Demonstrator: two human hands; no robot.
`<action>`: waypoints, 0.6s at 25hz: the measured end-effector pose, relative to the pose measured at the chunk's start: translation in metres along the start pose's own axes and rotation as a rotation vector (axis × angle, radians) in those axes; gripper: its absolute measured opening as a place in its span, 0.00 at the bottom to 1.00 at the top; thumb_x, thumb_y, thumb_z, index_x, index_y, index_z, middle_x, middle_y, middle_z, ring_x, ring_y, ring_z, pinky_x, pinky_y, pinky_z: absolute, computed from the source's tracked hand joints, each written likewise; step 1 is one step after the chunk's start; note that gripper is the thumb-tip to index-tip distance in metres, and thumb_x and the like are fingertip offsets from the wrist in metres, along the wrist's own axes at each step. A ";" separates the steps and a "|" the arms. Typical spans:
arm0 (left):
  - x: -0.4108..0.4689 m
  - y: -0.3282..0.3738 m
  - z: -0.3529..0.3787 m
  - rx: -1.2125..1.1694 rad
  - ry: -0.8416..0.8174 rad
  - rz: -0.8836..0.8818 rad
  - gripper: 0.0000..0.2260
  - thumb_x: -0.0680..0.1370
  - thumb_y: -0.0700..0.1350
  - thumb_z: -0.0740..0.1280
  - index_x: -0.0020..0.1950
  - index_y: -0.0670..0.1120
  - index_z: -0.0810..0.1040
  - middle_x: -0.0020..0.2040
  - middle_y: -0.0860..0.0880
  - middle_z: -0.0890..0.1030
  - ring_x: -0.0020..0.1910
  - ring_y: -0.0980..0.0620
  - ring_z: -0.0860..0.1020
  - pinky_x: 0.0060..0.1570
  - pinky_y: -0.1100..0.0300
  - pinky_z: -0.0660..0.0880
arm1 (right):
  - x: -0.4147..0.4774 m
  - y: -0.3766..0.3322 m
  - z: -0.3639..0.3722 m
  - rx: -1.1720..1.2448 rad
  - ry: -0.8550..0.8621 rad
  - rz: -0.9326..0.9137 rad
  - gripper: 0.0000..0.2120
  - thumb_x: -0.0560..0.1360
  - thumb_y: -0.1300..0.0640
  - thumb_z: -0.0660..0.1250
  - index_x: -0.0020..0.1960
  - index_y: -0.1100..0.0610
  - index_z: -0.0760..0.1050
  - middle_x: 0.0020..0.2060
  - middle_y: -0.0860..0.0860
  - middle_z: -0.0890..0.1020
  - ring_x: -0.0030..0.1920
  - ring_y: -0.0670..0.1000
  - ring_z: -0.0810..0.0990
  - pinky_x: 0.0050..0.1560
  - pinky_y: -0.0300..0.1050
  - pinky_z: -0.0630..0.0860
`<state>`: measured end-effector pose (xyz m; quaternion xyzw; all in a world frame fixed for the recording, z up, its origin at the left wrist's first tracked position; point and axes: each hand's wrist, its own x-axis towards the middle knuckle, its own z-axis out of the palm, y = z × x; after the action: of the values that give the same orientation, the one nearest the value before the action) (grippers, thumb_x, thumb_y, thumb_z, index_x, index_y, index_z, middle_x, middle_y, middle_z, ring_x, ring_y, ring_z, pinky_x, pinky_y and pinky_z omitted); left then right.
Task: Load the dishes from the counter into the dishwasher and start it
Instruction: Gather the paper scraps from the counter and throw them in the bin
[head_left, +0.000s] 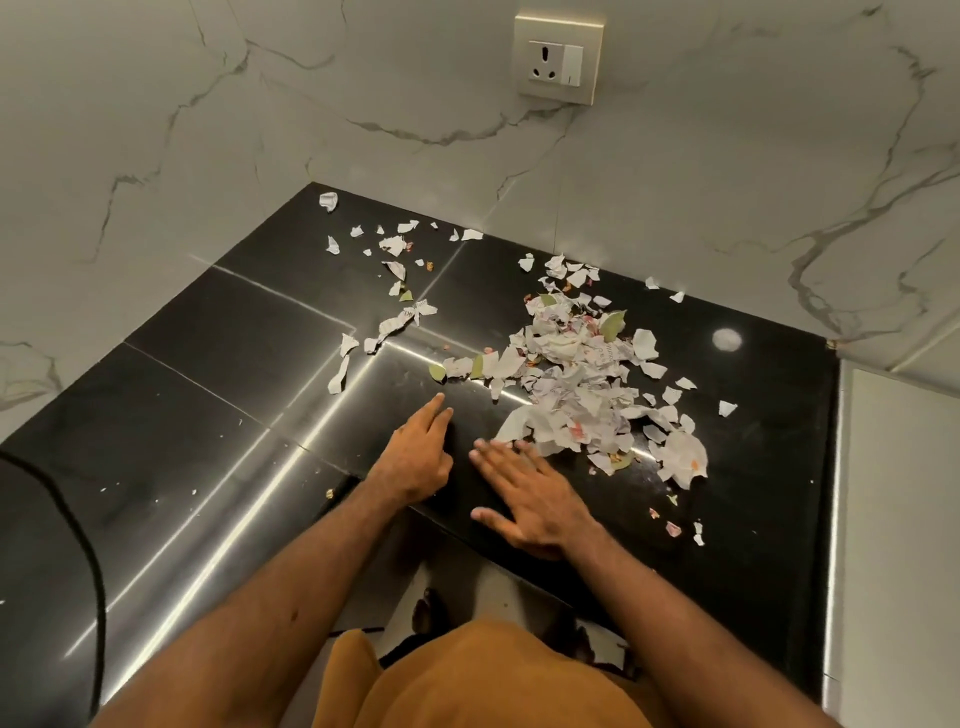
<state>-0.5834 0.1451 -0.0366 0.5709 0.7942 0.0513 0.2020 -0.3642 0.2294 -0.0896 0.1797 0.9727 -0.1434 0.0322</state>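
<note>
A black polished counter (218, 415) fills the corner below marble walls. On it lies a heap of torn paper scraps and a few dried leaves (576, 379), with more loose scraps (395, 249) scattered toward the back corner. My left hand (415, 457) rests on the counter with its fingers stretched forward, just left of the heap. My right hand (530, 499) lies flat with spread fingers, its fingertips at the heap's near edge. Neither hand holds anything. No dishes and no dishwasher are in view.
A wall socket with a switch (558, 60) sits on the back wall. A dark rounded object with a black cable (47, 545) stands at the counter's left. A white surface (904, 519) adjoins the counter on the right. Small scraps (675, 527) lie near the front edge.
</note>
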 end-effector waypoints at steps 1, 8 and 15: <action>0.001 -0.009 -0.004 0.012 0.020 0.006 0.33 0.81 0.48 0.62 0.84 0.44 0.55 0.85 0.48 0.47 0.82 0.47 0.52 0.79 0.44 0.59 | 0.004 0.006 -0.005 0.036 0.036 0.127 0.39 0.83 0.28 0.41 0.85 0.49 0.40 0.84 0.47 0.42 0.83 0.47 0.38 0.83 0.57 0.46; 0.005 -0.090 -0.018 -0.061 0.167 -0.110 0.39 0.82 0.62 0.61 0.85 0.47 0.47 0.85 0.48 0.43 0.83 0.46 0.47 0.79 0.41 0.56 | 0.055 -0.020 -0.019 0.191 0.218 0.365 0.32 0.86 0.36 0.46 0.85 0.49 0.51 0.85 0.47 0.50 0.84 0.46 0.43 0.83 0.50 0.44; 0.049 -0.162 -0.035 -0.345 0.248 -0.279 0.43 0.80 0.71 0.53 0.85 0.46 0.43 0.85 0.48 0.45 0.83 0.50 0.47 0.80 0.45 0.52 | 0.092 -0.055 0.001 0.156 0.179 0.494 0.32 0.86 0.36 0.45 0.85 0.48 0.47 0.84 0.45 0.46 0.83 0.42 0.38 0.84 0.48 0.42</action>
<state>-0.7537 0.1405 -0.0682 0.4022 0.8634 0.2274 0.2028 -0.4699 0.2116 -0.0861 0.4252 0.8845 -0.1892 -0.0338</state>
